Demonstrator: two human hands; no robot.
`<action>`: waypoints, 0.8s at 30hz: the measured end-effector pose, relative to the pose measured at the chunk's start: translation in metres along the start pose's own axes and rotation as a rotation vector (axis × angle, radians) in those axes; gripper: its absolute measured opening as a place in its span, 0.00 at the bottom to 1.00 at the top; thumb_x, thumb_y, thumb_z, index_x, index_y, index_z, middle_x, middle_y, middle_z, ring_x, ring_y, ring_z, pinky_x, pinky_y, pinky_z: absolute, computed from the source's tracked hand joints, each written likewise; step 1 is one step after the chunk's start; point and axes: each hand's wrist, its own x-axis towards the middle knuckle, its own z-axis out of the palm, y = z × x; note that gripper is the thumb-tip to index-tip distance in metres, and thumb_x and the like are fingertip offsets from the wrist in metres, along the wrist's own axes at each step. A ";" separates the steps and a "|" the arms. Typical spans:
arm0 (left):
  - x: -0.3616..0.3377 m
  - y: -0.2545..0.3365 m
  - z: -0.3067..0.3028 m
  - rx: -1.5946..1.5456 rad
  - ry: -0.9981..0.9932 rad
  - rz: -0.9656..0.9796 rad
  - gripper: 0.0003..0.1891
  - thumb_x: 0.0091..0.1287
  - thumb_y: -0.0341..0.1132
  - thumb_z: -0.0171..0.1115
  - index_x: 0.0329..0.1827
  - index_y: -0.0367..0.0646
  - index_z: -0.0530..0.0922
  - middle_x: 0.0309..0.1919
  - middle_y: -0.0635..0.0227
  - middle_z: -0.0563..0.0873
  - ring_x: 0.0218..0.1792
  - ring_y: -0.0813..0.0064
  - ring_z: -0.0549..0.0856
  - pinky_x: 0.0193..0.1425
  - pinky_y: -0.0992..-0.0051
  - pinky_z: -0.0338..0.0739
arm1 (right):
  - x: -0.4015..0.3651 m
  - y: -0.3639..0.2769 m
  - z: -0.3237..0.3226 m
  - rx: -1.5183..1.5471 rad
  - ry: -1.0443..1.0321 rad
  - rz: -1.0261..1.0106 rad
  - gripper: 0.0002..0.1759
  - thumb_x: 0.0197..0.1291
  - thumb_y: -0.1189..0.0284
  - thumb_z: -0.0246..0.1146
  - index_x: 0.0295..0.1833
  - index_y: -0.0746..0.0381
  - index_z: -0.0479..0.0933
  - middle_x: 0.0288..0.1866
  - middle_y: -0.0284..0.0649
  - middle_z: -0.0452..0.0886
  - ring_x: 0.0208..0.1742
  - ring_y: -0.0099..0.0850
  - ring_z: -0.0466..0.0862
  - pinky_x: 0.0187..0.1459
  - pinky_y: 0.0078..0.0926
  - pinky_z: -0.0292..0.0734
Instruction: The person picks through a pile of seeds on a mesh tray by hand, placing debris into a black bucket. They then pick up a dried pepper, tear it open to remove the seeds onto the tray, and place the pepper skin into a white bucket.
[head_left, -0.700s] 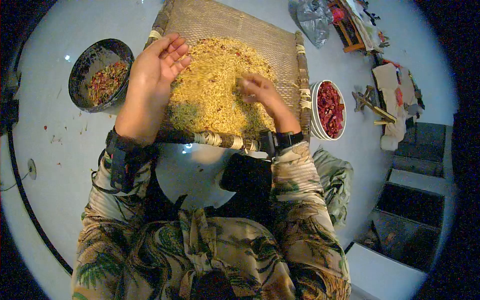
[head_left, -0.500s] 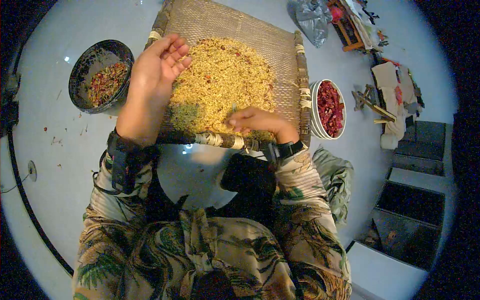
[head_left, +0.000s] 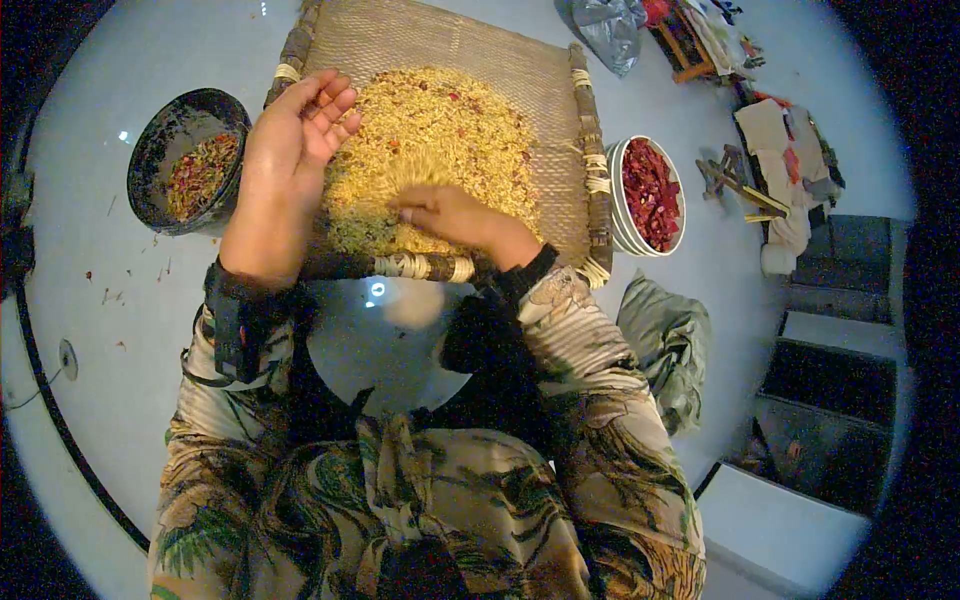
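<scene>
A layer of small yellow seeds [head_left: 470, 130] mixed with red bits lies on a woven mesh screen [head_left: 480, 40] with a wooden frame. My left hand [head_left: 300, 130] is above the screen's left side, palm showing, its fingers loosely curled and apart with nothing in them. Low over the near part of the seeds is my right hand [head_left: 455, 215], fingers stretched leftward. Just beyond its fingertips, a patch of seeds is smeared by motion. A greyish-green patch [head_left: 360, 230] lies among the seeds near the front edge, left of the right hand.
On the left stands a black bucket [head_left: 140, 165] with red and brown plant scraps. White stacked buckets [head_left: 617, 215] holding dried red pieces, apparently chillies, stand at right. Green cloth [head_left: 665, 345] lies nearer. A grey plastic bag [head_left: 610, 35] and small wooden stool [head_left: 740, 190] are farther off.
My right hand has moved left across the seeds, and seeds now blur ahead of its fingers. The left hand keeps its pose over the screen. The whole view has shifted slightly.
</scene>
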 end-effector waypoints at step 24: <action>-0.005 -0.001 0.001 0.016 0.001 -0.009 0.11 0.65 0.33 0.50 0.45 0.35 0.72 0.38 0.62 0.79 0.39 0.71 0.79 0.42 0.71 0.78 | -0.007 0.049 -0.036 0.916 0.485 0.460 0.17 0.54 0.73 0.62 0.48 0.68 0.71 0.36 0.41 0.79 0.33 0.31 0.82 0.31 0.26 0.78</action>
